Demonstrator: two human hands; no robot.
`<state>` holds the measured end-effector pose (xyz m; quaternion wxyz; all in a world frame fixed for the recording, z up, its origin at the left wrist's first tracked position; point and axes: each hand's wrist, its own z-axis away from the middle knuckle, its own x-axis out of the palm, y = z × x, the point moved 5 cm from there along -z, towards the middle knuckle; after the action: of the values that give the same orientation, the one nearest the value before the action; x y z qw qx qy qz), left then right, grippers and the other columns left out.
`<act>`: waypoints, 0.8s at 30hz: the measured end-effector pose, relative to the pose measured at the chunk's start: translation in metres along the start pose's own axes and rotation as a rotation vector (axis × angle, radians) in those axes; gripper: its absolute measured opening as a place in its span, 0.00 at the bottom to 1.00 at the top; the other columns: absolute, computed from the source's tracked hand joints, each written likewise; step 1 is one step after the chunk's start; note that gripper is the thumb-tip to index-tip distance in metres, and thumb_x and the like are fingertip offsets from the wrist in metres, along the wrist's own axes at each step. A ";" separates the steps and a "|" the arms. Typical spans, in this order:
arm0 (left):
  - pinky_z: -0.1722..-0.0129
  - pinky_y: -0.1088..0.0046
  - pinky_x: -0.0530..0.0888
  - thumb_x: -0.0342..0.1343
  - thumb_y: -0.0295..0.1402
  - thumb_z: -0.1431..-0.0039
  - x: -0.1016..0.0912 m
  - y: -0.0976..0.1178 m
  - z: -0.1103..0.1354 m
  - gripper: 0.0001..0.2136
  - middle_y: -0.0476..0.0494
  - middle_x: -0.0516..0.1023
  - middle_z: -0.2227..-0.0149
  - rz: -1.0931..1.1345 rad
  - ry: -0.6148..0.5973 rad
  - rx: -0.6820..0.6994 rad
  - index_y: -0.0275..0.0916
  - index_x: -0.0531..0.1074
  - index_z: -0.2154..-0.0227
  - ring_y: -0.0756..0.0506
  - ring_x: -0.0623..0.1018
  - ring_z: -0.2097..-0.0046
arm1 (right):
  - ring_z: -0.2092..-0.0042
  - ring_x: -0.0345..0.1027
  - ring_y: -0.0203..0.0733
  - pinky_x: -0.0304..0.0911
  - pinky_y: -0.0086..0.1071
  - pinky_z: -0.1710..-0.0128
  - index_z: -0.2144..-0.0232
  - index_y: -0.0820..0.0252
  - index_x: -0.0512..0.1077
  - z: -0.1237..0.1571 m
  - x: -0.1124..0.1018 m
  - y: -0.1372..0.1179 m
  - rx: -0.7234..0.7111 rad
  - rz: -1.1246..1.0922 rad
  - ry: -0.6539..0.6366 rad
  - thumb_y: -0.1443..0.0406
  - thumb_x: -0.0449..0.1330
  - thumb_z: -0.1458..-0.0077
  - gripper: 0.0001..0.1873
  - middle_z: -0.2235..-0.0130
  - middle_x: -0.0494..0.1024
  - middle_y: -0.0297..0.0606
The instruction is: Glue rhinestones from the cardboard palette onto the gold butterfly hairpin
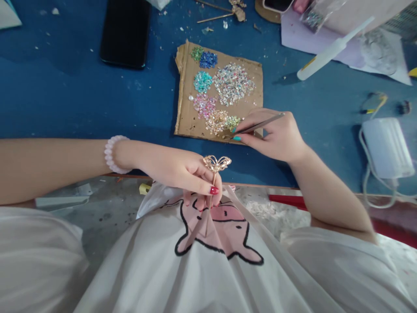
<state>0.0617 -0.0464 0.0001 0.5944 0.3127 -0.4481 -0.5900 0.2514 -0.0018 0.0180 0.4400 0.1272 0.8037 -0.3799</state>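
Butterfly hairpin (216,164) upright in closed left grip (177,168), tweezers (257,126) in right grip (280,139), tips beside rhinestones (232,122).

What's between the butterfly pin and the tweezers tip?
Head view: only the near edge of the cardboard and a strip of bare blue table. The left hand holds the butterfly pin; the right hand holds the tweezers, tip by the beads.

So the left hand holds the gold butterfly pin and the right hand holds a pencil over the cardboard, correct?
Not quite: in the head view the right hand holds tweezers, not a pencil, over the cardboard. The left hand does hold the gold butterfly pin.
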 end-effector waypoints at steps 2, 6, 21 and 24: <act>0.63 0.83 0.76 0.46 0.36 0.26 -0.001 0.001 0.000 0.15 0.46 0.81 0.49 -0.012 0.004 0.002 0.42 0.78 0.53 0.51 0.81 0.57 | 0.64 0.78 0.38 0.75 0.35 0.63 0.65 0.55 0.77 0.000 0.000 -0.003 -0.025 -0.015 -0.006 0.61 0.63 0.37 0.06 0.64 0.83 0.36; 0.63 0.82 0.76 0.46 0.36 0.26 0.000 0.001 0.000 0.15 0.45 0.81 0.49 -0.004 0.001 -0.001 0.42 0.78 0.52 0.50 0.81 0.57 | 0.63 0.78 0.38 0.76 0.34 0.62 0.65 0.54 0.77 0.000 -0.001 -0.004 -0.021 -0.015 -0.017 0.62 0.63 0.37 0.05 0.64 0.84 0.36; 0.65 0.83 0.75 0.49 0.36 0.29 0.001 0.001 -0.001 0.13 0.45 0.81 0.51 0.039 -0.006 0.006 0.41 0.78 0.54 0.50 0.80 0.58 | 0.63 0.77 0.39 0.74 0.35 0.60 0.64 0.57 0.77 -0.002 0.008 0.000 0.068 -0.015 0.037 0.62 0.60 0.37 0.07 0.63 0.83 0.37; 0.65 0.82 0.75 0.50 0.35 0.29 0.001 0.001 -0.001 0.12 0.44 0.80 0.52 0.056 -0.006 0.011 0.39 0.78 0.55 0.50 0.80 0.58 | 0.65 0.77 0.38 0.73 0.35 0.62 0.64 0.57 0.78 -0.002 0.006 0.001 0.093 -0.002 0.046 0.62 0.60 0.38 0.07 0.64 0.83 0.38</act>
<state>0.0632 -0.0477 0.0005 0.6077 0.3016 -0.4615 -0.5716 0.2477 -0.0006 0.0132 0.4146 0.1553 0.7952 -0.4144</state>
